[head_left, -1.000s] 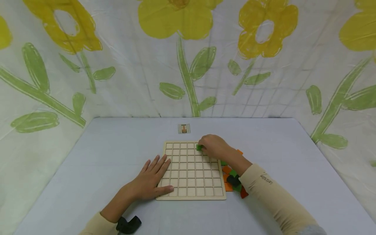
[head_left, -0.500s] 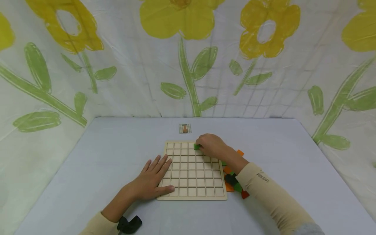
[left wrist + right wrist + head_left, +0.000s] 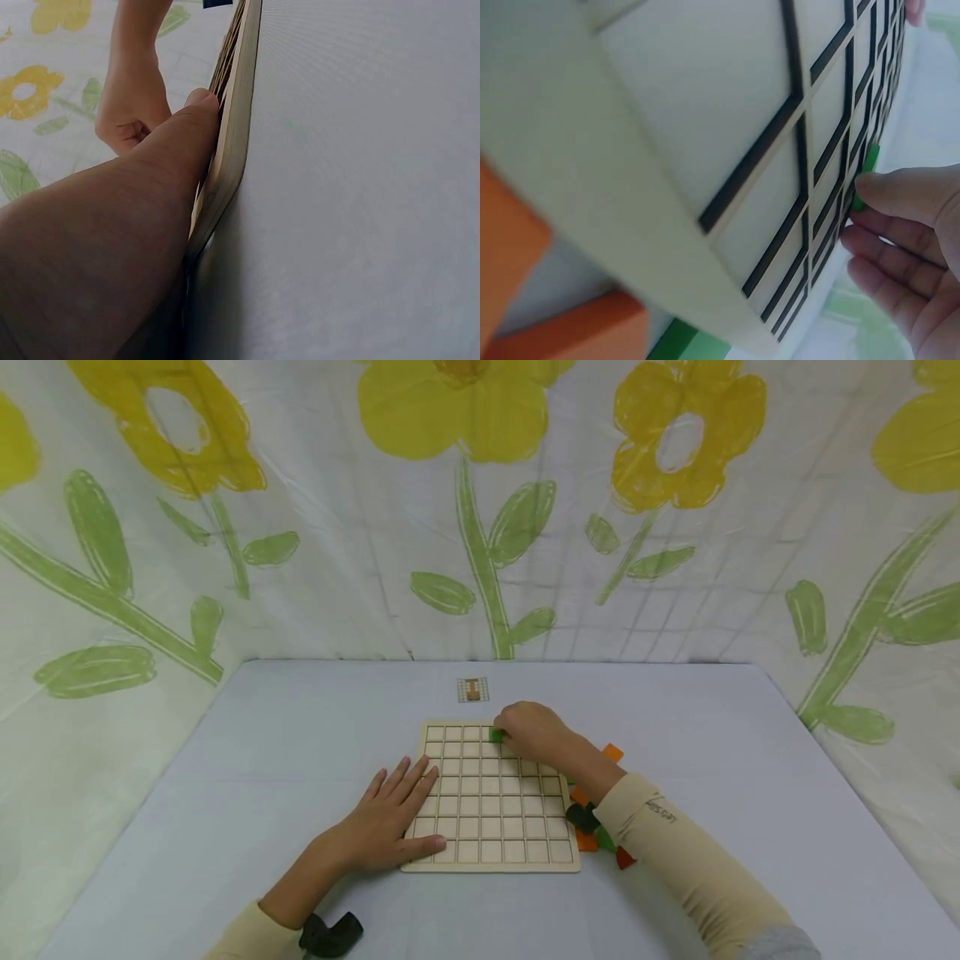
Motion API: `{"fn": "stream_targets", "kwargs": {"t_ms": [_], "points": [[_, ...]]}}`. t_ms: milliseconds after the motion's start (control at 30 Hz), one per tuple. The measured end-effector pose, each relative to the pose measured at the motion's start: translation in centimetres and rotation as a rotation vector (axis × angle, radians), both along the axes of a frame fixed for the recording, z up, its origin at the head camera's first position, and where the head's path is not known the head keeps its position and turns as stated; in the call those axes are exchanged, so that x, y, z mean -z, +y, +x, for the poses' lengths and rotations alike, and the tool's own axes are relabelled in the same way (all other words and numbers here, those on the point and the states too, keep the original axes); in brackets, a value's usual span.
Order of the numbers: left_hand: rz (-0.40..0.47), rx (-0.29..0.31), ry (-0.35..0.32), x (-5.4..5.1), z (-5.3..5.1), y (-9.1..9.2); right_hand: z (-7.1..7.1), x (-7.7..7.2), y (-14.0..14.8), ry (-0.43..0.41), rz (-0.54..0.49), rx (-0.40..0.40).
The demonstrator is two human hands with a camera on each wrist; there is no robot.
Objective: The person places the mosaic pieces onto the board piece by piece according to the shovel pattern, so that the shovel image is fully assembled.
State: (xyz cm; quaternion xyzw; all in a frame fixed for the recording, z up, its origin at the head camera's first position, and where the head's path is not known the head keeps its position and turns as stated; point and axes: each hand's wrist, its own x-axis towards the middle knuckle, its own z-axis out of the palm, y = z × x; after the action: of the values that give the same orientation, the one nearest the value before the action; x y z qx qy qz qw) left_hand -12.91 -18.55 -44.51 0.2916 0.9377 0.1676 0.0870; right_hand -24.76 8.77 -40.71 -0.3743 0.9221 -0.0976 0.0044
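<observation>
A pale wooden grid board (image 3: 480,785) lies on the white table, its square cells bare except near the far edge. There my right hand (image 3: 534,731) pinches a small green tile (image 3: 496,735) over the far row, around the middle columns. In the right wrist view, thumb and fingers hold the green tile (image 3: 870,169) on edge against the grid. My left hand (image 3: 386,822) rests flat with fingers spread on the board's left side. The left wrist view shows its thumb (image 3: 187,127) lying along the board's near edge (image 3: 238,127).
Loose orange tiles (image 3: 587,841), green tiles (image 3: 605,839) and a red tile (image 3: 626,857) lie right of the board, partly under my right forearm. Another orange tile (image 3: 613,752) lies farther back. A small printed card (image 3: 472,689) sits beyond the board. A flowered cloth (image 3: 322,527) hangs behind.
My right hand has slid a little left along the far row with the green tile. My left hand stays in place on the board.
</observation>
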Motion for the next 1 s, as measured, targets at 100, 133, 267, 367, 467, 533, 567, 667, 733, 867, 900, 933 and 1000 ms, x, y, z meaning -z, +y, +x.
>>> {"fn": "stream_targets", "kwargs": {"t_ms": [100, 133, 267, 367, 467, 533, 567, 667, 733, 867, 900, 933, 1000], "points": [[-0.007, -0.002, 0.003, 0.0, 0.0, 0.0, -0.1, 0.0, -0.3, -0.005, 0.02, 0.002], [-0.007, -0.003, 0.005, 0.1, 0.0, 0.0, -0.2, 0.0, -0.4, -0.004, 0.023, 0.003], [-0.006, -0.003, 0.008, 0.1, 0.0, 0.1, -0.3, 0.0, -0.7, -0.011, 0.023, 0.005], [-0.01, -0.004, 0.007, 0.1, 0.0, 0.1, -0.4, -0.1, -0.9, -0.021, 0.016, 0.006], [-0.013, -0.005, 0.008, 0.0, 0.1, 0.1, -0.5, -0.1, -1.2, -0.023, 0.012, 0.007], [-0.015, -0.004, 0.009, 0.0, 0.1, 0.0, -0.6, 0.0, -1.3, -0.019, 0.012, 0.003], [-0.014, -0.003, 0.009, -0.1, 0.1, 0.0, -0.6, 0.0, -1.4, -0.012, 0.011, 0.0], [-0.013, 0.0, 0.011, -0.1, 0.1, 0.0, -0.7, 0.1, -1.7, 0.002, 0.009, -0.012], [-0.012, 0.0, 0.013, 0.0, 0.1, 0.0, -0.7, 0.1, -1.9, 0.003, 0.001, -0.019], [-0.01, 0.0, 0.013, 0.0, 0.1, -0.1, -0.6, 0.0, -2.4, 0.015, -0.016, -0.039], [-0.009, 0.0, 0.013, 0.0, 0.1, -0.1, -0.6, -0.1, -2.4, 0.022, -0.018, -0.043], [-0.007, 0.0, 0.012, 0.0, 0.1, -0.1, -0.5, -0.1, -2.5, 0.029, -0.02, -0.048], [-0.004, -0.001, 0.011, 0.0, 0.1, -0.1, -0.4, -0.3, -2.7, 0.032, -0.018, -0.056]]}}
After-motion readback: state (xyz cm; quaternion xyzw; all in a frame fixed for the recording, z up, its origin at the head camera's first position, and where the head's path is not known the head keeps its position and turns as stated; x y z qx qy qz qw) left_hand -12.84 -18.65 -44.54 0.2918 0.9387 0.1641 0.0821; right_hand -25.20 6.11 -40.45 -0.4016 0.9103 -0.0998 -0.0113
